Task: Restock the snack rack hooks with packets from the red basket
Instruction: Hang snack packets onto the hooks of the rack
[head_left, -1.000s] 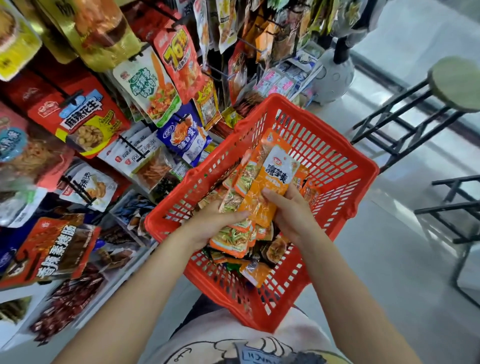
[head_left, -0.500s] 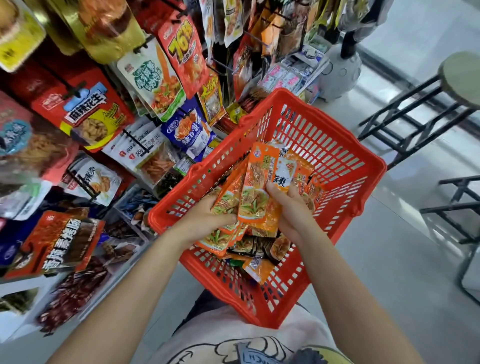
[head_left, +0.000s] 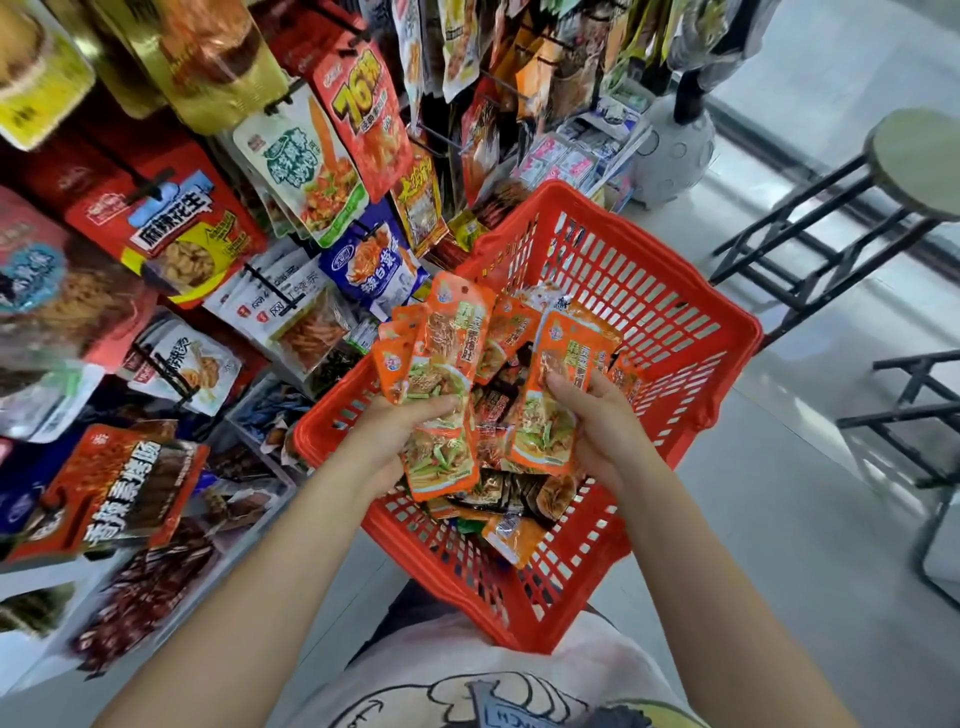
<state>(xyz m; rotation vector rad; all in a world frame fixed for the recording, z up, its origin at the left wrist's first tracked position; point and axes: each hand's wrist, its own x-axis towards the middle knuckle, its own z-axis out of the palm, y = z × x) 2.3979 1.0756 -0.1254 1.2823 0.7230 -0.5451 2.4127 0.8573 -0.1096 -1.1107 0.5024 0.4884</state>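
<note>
I saw a red basket (head_left: 670, 317) of hard moulded plastic lattice, faintly shiny. The orange packets (head_left: 447, 364) in it were glossy, crinkled film. The rack hooks (head_left: 270, 283) looked like dark metal wire, the stool frame (head_left: 810, 244) matt black metal, the floor (head_left: 810, 519) smooth and reflective.

It was a small shop: a snack rack (head_left: 270, 218) crowded with printed packets hung on hooks, a red basket (head_left: 670, 322) of stock stood beside it, and black stools (head_left: 841, 208) stood on a pale tiled floor (head_left: 810, 467).
</note>
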